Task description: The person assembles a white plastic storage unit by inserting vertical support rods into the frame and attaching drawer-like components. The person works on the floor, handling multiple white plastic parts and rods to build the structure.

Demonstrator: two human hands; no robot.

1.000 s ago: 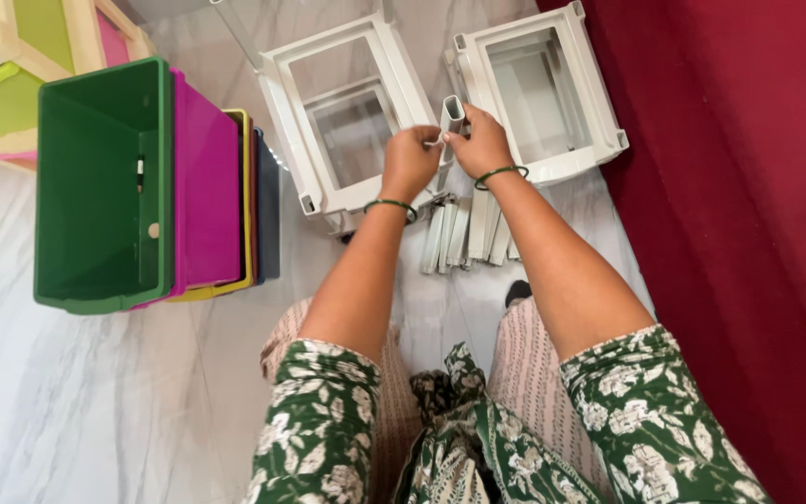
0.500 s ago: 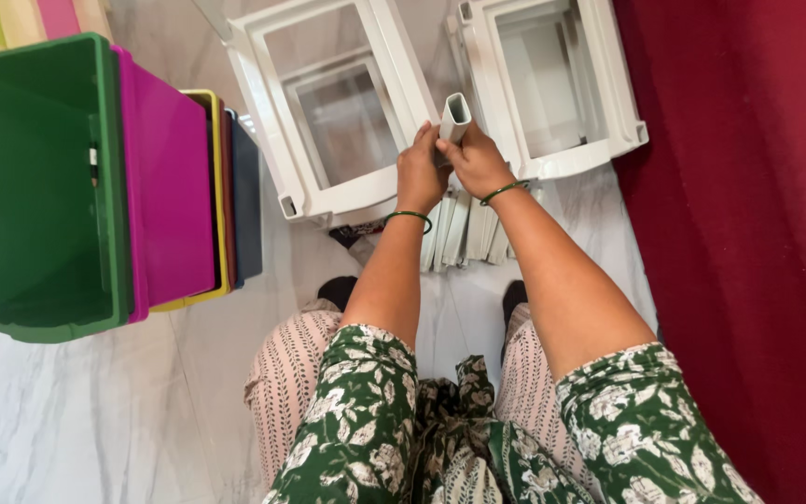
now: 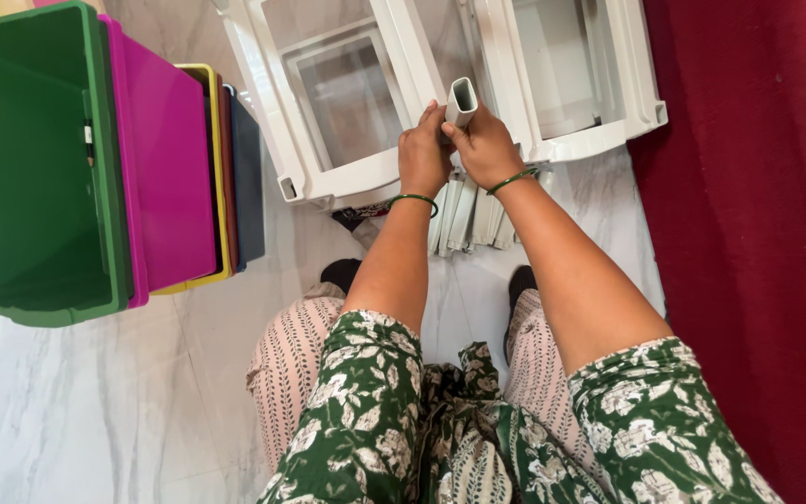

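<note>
To my right runs a dark red carpet (image 3: 757,233); on the marble floor (image 3: 95,401) to my left stand nested drawer bins, the green one (image 3: 34,168) outermost, then a magenta one (image 3: 174,163). Ahead lie two white plastic rack frames (image 3: 328,182) (image 3: 599,131), unjoined as far as I can tell. Just below my wrists sits a bundle of grey-white posts (image 3: 468,219), none fitted yet. My left hand (image 3: 423,154) and right hand (image 3: 485,145) both wrap one hollow post (image 3: 461,101), upright between the frames. I judge assembly barely begun.
</note>
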